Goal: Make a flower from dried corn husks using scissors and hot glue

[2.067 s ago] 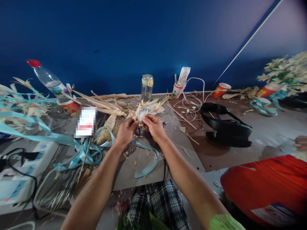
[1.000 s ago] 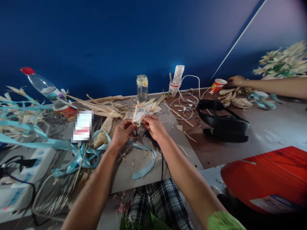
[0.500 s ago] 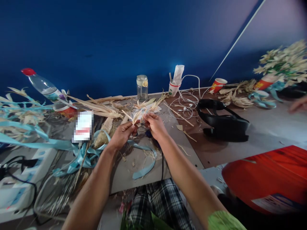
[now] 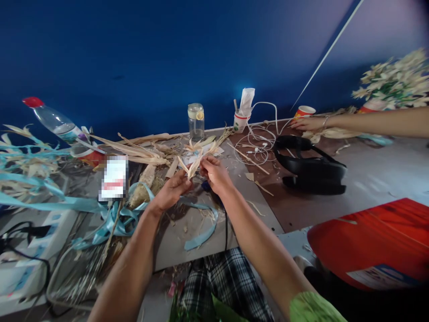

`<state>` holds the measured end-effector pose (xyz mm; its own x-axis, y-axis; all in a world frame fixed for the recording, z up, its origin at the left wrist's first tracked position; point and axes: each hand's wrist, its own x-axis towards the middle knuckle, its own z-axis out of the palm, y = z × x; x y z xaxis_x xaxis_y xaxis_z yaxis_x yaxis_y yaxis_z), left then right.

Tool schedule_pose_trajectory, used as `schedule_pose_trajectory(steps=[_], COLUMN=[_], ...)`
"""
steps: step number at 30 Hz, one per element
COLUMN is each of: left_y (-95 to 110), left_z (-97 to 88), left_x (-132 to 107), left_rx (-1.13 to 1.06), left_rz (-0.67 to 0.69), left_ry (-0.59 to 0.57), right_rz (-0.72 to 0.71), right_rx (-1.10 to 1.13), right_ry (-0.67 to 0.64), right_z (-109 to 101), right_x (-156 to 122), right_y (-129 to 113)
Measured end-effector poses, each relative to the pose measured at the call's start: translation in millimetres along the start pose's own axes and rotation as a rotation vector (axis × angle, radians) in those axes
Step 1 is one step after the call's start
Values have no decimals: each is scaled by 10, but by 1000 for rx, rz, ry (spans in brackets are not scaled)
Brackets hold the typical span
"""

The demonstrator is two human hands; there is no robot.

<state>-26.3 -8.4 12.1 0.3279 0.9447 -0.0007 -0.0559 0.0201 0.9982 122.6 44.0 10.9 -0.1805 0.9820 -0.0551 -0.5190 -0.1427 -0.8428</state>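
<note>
Between my two hands is a pale dried corn husk piece [image 4: 192, 171], spread in a V of narrow strips. My left hand [image 4: 174, 188] pinches its lower end between thumb and fingers. My right hand [image 4: 215, 173] has its fingertips pressed together at the piece's right side. Just beyond my hands lie more husk strips and a white paper [image 4: 200, 154]. A loop of light blue ribbon [image 4: 203, 237] rests on the grey board [image 4: 174, 250] below my hands. A dark blue object near my right wrist is mostly hidden.
Left are a phone [image 4: 113, 179], tangled blue ribbon [image 4: 117, 221], a power strip [image 4: 43, 250] and a tilted bottle [image 4: 55, 120]. A clear cup [image 4: 196, 123] stands behind. To the right lie white cables [image 4: 258, 145] and a black headset [image 4: 310, 165]. Another person's hand [image 4: 310, 124] reaches toward a red cup [image 4: 304, 111].
The husk piece has turned and its strips now spread wider between my hands. Another person's arm has come in from the right, over the husks near the red cup.
</note>
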Motion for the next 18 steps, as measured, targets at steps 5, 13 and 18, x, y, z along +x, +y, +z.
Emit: schedule_pose_trajectory(steps=[5,13,18], left_y=[-45,-99,-128], left_z=[-30,-54,-36], left_x=[-5,41,58], left_rx=[-79,-35,-64], left_rz=[26,95,120], left_ry=[3,206,198], right_rz=[95,72,40], right_rx=[110,98,59], right_ry=[-26,-60,-96], right_z=[-3,18,22], right_x=[-4,-42,-49], right_y=[-22,-33,-13])
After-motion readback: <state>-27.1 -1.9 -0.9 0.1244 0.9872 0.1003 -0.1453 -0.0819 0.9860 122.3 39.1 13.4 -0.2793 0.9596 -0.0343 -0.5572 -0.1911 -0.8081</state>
